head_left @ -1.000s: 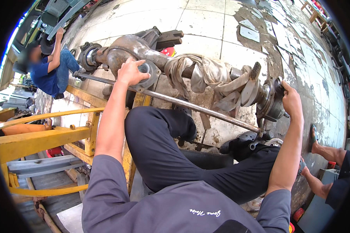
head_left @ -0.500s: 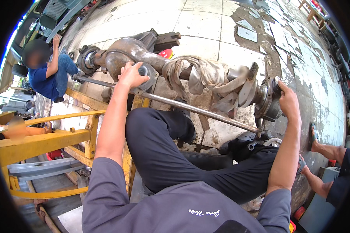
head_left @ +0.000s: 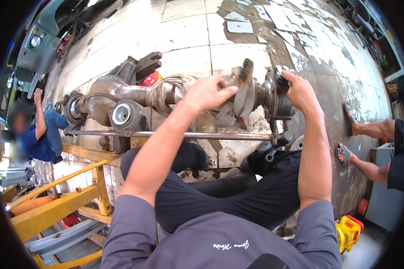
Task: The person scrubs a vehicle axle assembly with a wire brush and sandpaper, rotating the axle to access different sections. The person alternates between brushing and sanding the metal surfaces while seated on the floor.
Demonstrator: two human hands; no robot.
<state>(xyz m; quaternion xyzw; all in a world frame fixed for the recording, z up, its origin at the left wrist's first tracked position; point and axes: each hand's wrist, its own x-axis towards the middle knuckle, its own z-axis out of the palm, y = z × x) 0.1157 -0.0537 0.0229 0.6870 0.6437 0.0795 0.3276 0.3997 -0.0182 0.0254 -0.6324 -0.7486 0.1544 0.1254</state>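
Note:
In front of me lies a rusty vehicle axle (head_left: 137,93), with a grey rag (head_left: 159,96) wrapped around its tube. My left hand (head_left: 206,93) hovers over the rag, thumb stretched out and fingers bent, with nothing seen in it. Just right of it, a brush-like thing with dark bristles (head_left: 246,69) stands up beside hanging strips of cloth. My right hand (head_left: 299,93) grips the top edge of the wheel hub (head_left: 272,96) at the axle's right end with its fingertips; part of the hub is hidden by it. A long steel rod (head_left: 202,135) runs along the axle's near side.
A yellow metal frame (head_left: 60,204) stands at my left. Beyond it squats a person in blue (head_left: 40,130). At the right are another person's legs in sandals (head_left: 368,125) and a grey box (head_left: 375,201). Broken tiles (head_left: 240,27) lie on the far floor.
My left hand has left the round flange on the axle housing and moved right, over the rag. My right hand stays at the hub. The view has shifted right.

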